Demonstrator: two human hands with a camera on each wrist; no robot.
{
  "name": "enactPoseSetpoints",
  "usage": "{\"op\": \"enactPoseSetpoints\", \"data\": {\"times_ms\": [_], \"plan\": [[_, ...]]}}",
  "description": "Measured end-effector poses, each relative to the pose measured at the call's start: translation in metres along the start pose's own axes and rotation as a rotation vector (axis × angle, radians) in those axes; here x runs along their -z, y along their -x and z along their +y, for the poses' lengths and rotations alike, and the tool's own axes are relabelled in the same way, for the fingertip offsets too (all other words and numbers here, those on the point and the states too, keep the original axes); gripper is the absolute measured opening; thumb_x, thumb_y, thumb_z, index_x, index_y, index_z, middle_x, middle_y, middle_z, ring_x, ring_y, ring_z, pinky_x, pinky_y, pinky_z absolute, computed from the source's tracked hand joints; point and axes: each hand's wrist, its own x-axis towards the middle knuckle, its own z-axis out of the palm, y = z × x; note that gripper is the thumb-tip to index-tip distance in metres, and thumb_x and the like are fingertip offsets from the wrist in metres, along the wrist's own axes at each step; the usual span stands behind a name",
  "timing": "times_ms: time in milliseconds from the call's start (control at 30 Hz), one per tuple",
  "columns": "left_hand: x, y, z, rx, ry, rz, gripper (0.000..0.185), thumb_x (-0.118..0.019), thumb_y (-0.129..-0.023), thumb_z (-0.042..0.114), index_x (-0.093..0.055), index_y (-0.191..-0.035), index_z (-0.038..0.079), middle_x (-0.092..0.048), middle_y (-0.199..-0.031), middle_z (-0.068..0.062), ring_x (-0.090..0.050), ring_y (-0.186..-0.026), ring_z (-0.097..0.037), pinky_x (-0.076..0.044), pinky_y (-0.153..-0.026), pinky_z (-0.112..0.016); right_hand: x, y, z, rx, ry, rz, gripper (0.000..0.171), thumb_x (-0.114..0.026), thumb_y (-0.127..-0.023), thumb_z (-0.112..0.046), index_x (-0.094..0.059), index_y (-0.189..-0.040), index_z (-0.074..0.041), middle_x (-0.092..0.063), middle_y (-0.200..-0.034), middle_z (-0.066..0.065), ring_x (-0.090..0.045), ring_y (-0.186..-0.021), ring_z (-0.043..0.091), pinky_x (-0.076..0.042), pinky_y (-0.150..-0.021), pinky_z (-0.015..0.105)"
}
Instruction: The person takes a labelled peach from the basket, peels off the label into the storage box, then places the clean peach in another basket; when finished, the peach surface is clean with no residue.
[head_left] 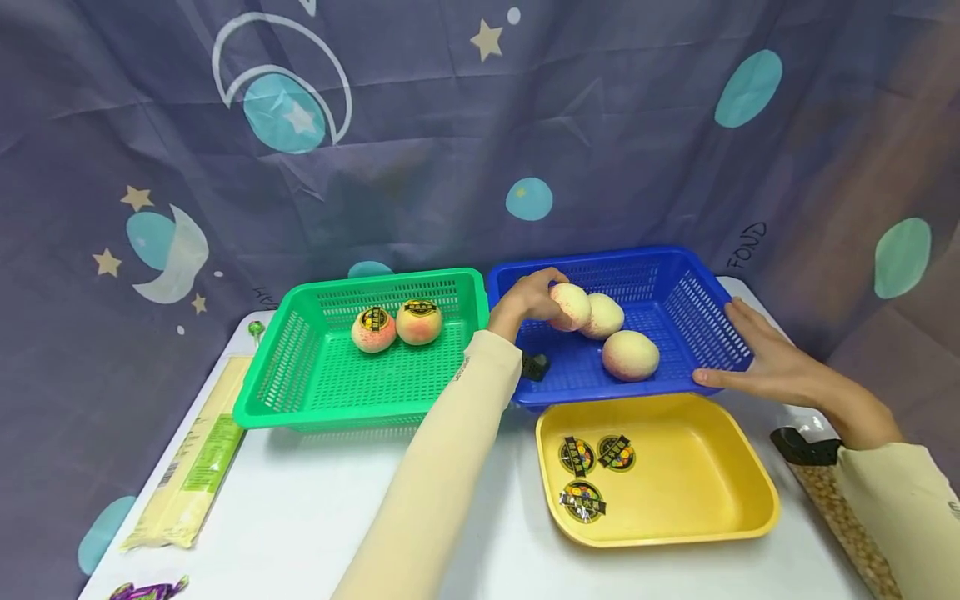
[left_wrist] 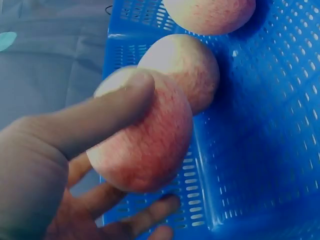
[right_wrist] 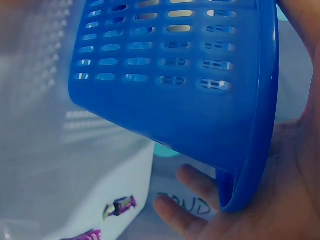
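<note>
In the head view my left hand (head_left: pixel 534 297) reaches into the blue basket (head_left: pixel 690 333) and holds a pale peach (head_left: pixel 570 307) at its left side. The left wrist view shows the thumb across this red-blushed peach (left_wrist: pixel 150 135), with the fingers behind and below it. A second peach (head_left: pixel 603 317) sits right beside it, and a third peach (head_left: pixel 630 356) lies nearer the front rim. My right hand (head_left: pixel 780 358) spreads at the basket's right front corner, thumb at the front rim. Its fingers (right_wrist: pixel 177 215) extend past the rim in the right wrist view.
Left of the blue basket stands a green basket (head_left: pixel 315 392) with two stickered peaches (head_left: pixel 418 322). A yellow tray (head_left: pixel 675 467) in front holds three round black stickers (head_left: pixel 617 452). A long packet (head_left: pixel 198 450) lies at left, a black-topped bag (head_left: pixel 840 508) at right.
</note>
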Motion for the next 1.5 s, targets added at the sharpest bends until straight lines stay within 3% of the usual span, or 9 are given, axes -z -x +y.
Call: {"op": "enactPoseSetpoints", "data": {"times_ms": [200,367,500,633,833,967,1167,1333,1500], "plan": [[-0.005,-0.004,0.008,0.095,-0.108,0.062,0.069,-0.088,-0.076,0.025,-0.058,-0.139,0.026,-0.061,-0.141,-0.002,-0.050,-0.137,-0.027,-0.029,-0.119,-0.062,0.002,0.000,-0.003,-0.015,0.019,-0.002,0.124,-0.074,-0.087,-0.050,0.015,-0.160,-0.002,0.023,-0.167,0.023,0.007,-0.151,0.059,-0.011,-0.106,0.085],[-0.013,-0.014,0.011,0.087,-0.024,0.073,0.071,-0.088,-0.077,0.025,-0.056,-0.141,0.028,-0.059,-0.145,-0.001,-0.045,-0.145,-0.028,-0.014,-0.120,-0.071,0.002,0.000,-0.004,-0.022,0.022,-0.006,0.124,-0.073,-0.087,-0.051,0.015,-0.160,-0.003,0.024,-0.167,0.022,0.009,-0.151,0.057,-0.010,-0.107,0.084],[-0.022,-0.025,0.008,-0.015,0.139,0.045,0.075,-0.088,-0.078,0.020,-0.053,-0.144,0.025,-0.057,-0.146,-0.006,-0.051,-0.139,-0.030,-0.033,-0.119,-0.059,0.000,-0.001,-0.004,-0.020,0.013,-0.004,0.123,-0.073,-0.088,-0.050,0.015,-0.160,-0.003,0.024,-0.167,0.021,0.008,-0.151,0.058,-0.010,-0.107,0.085],[-0.029,-0.034,0.001,-0.119,0.247,0.004,0.079,-0.089,-0.077,0.015,-0.051,-0.146,0.023,-0.056,-0.145,-0.010,-0.057,-0.128,-0.029,-0.050,-0.106,-0.043,-0.004,-0.003,-0.005,-0.019,0.001,-0.005,0.122,-0.073,-0.087,-0.050,0.013,-0.161,-0.005,0.023,-0.168,0.020,0.005,-0.151,0.058,-0.012,-0.105,0.086],[-0.034,-0.043,-0.006,-0.107,0.315,0.028,0.078,-0.090,-0.075,0.011,-0.054,-0.144,0.022,-0.057,-0.141,-0.011,-0.058,-0.124,-0.028,-0.051,-0.104,-0.042,-0.005,-0.003,-0.003,-0.001,0.001,0.002,0.120,-0.073,-0.088,-0.049,0.011,-0.161,-0.004,0.021,-0.169,0.019,0.007,-0.153,0.055,-0.011,-0.108,0.084],[-0.036,-0.045,-0.005,-0.045,0.315,0.039,0.078,-0.091,-0.074,0.013,-0.054,-0.142,0.020,-0.060,-0.137,-0.012,-0.059,-0.122,-0.029,-0.050,-0.105,-0.044,-0.004,-0.001,0.000,-0.008,-0.001,0.000,0.120,-0.073,-0.089,-0.048,0.012,-0.161,-0.005,0.022,-0.169,0.017,0.008,-0.153,0.054,-0.011,-0.107,0.085],[-0.034,-0.040,-0.003,0.026,0.198,0.035,0.074,-0.090,-0.076,0.018,-0.056,-0.142,0.024,-0.056,-0.147,-0.007,-0.055,-0.131,-0.029,-0.047,-0.109,-0.048,-0.003,0.000,0.002,-0.019,-0.005,-0.007,0.119,-0.072,-0.090,-0.049,0.014,-0.161,-0.006,0.025,-0.168,0.016,0.008,-0.152,0.056,-0.013,-0.105,0.086],[-0.034,-0.040,-0.008,-0.016,0.114,-0.030,0.074,-0.088,-0.078,0.018,-0.056,-0.144,0.023,-0.054,-0.150,-0.007,-0.054,-0.133,-0.029,-0.046,-0.110,-0.046,-0.003,0.002,0.003,-0.028,-0.006,-0.011,0.119,-0.071,-0.090,-0.049,0.015,-0.161,-0.008,0.026,-0.168,0.015,0.008,-0.152,0.057,-0.014,-0.103,0.087],[-0.036,-0.040,-0.014,-0.080,0.161,-0.114,0.073,-0.085,-0.081,0.013,-0.054,-0.148,0.018,-0.056,-0.146,-0.014,-0.057,-0.129,-0.032,-0.048,-0.107,-0.045,-0.002,0.001,0.000,-0.022,-0.009,-0.012,0.119,-0.071,-0.090,-0.049,0.014,-0.161,-0.007,0.025,-0.168,0.015,0.008,-0.152,0.056,-0.014,-0.104,0.086]]}}
